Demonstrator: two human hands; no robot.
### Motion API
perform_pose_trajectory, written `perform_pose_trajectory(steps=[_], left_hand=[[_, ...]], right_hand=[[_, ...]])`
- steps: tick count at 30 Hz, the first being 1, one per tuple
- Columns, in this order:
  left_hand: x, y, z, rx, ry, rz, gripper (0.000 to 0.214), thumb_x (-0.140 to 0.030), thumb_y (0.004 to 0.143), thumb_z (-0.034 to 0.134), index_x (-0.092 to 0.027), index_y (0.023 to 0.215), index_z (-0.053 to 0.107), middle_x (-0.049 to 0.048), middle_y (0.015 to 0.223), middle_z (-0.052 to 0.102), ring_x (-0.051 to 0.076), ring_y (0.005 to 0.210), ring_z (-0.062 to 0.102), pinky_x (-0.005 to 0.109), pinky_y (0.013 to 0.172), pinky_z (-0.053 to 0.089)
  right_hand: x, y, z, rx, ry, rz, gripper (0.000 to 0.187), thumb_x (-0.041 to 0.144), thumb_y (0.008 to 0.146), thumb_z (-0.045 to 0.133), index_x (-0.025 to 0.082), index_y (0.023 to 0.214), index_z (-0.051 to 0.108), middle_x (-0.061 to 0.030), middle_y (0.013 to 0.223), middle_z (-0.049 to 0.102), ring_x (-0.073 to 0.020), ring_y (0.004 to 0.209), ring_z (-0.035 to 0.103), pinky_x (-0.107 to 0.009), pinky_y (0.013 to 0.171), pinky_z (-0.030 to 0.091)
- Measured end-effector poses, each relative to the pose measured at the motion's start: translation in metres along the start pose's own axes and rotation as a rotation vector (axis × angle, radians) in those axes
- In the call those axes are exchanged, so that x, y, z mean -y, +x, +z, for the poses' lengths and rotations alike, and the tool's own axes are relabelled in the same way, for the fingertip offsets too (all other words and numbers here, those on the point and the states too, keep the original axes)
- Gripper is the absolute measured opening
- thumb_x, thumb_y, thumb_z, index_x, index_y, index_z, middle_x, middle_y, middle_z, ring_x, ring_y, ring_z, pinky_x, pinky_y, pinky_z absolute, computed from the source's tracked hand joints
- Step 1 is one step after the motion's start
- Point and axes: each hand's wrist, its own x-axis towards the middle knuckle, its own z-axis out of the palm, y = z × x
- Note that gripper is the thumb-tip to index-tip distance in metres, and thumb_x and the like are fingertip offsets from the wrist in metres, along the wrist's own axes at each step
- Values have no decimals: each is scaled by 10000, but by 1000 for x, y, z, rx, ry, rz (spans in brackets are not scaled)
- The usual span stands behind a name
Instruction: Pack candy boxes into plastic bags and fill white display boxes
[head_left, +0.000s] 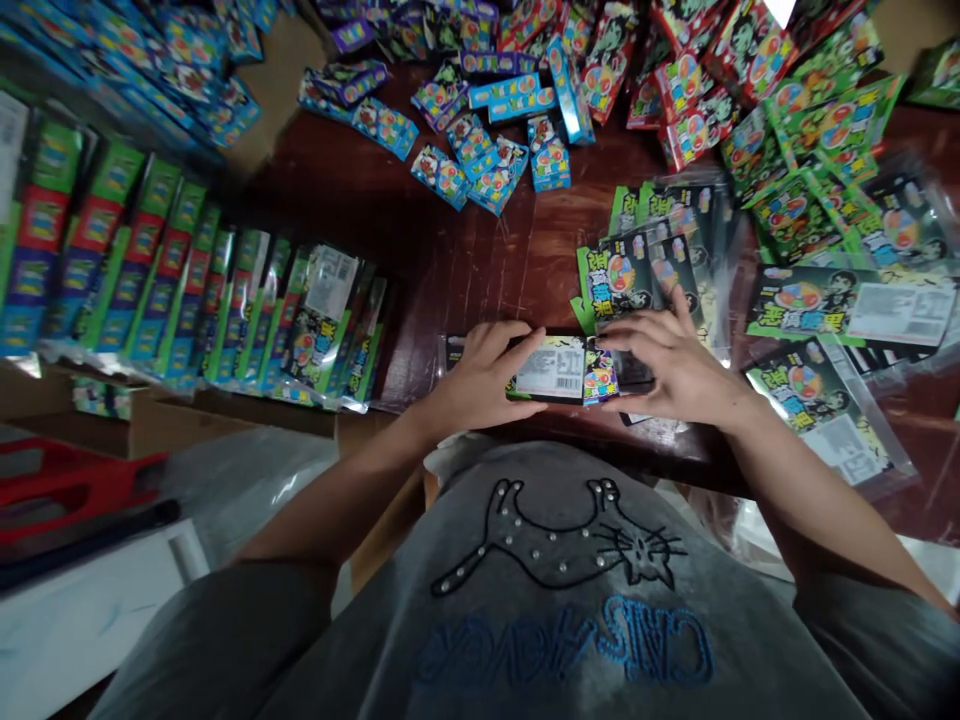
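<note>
A flat black-and-green printed package [551, 368] with a white barcode label lies at the table's near edge. My left hand [480, 378] grips its left part, with the thumb and fingers along opposite edges. At the right end of the package is a small colourful printed box [600, 376], partly hidden by my fingers. My right hand [667, 365] curls round that box's right side, thumb at the near edge and fingers at the far edge. Just beyond my right hand, black-and-green printed cards [619, 275] in clear plastic overlap in a loose pile.
Filled green, red and blue packs [157, 270] stand in a row in a cardboard box at left. Small blue boxes [472, 160], red boxes [686, 105] and green packets [810, 190] are heaped across the back. More packages [851, 305] lie at right. A red plastic stool [67, 490] is below left.
</note>
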Motion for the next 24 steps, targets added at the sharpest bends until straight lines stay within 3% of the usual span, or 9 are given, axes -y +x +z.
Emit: perform_pose_trajectory(steps=[5, 12, 17, 18, 20, 22, 24], left_hand=[[0, -2, -2, -26, 39, -46, 1027, -464, 889, 870, -275, 1727, 308, 159, 1495, 541, 368, 1343, 543, 553, 1186, 475], [-4, 3, -4, -98, 73, -99, 1070, -451, 879, 891, -294, 1736, 269, 164, 1510, 530, 375, 1365, 550, 550, 1174, 463], [-6, 12, -3, -77, 70, -75, 1040, -449, 887, 884, -277, 1724, 291, 168, 1488, 540, 381, 1350, 555, 561, 1169, 466], [-5, 13, -1, -80, 56, -66, 1043, -443, 889, 882, -286, 1728, 281, 162, 1493, 537, 376, 1358, 551, 560, 1178, 466], [-3, 15, 3, -91, 25, -75, 1057, -445, 888, 880, -306, 1733, 262, 152, 1514, 523, 368, 1384, 539, 562, 1196, 468], [-2, 15, 6, -81, 18, -110, 1056, -472, 882, 883, -301, 1729, 276, 153, 1525, 519, 374, 1393, 534, 579, 1202, 473], [1, 18, 6, -20, 29, -137, 1034, -506, 871, 894, -265, 1705, 333, 165, 1524, 535, 388, 1386, 540, 597, 1190, 487]], right_hand=[[-1, -3, 0, -26, 1, 29, 640, 718, 930, 754, 290, 1384, 608, -116, 1448, 738, -352, 1356, 672, -705, 1337, 207], [7, -5, 12, -230, -84, 145, 692, 795, 913, 705, 253, 1331, 602, -165, 1392, 735, -390, 1269, 698, -765, 1306, 199], [10, -1, 18, -131, -30, 139, 745, 787, 936, 683, 277, 1467, 570, -145, 1462, 724, -365, 1322, 698, -745, 1356, 133], [12, -1, 20, -86, -24, 124, 812, 790, 950, 658, 286, 1568, 506, -146, 1524, 696, -368, 1390, 668, -734, 1372, 109], [18, 0, 29, -4, -52, 117, 993, 816, 982, 562, 295, 1762, 234, -162, 1693, 559, -385, 1577, 515, -732, 1383, 75], [27, -1, 40, 40, -132, 164, 1078, 815, 1026, 438, 273, 1797, -85, -171, 1804, 388, -398, 1699, 310, -764, 1370, 60], [33, 0, 46, 62, -216, 209, 1048, 776, 1068, 347, 251, 1754, -246, -158, 1825, 340, -395, 1731, 208, -791, 1355, 38]])
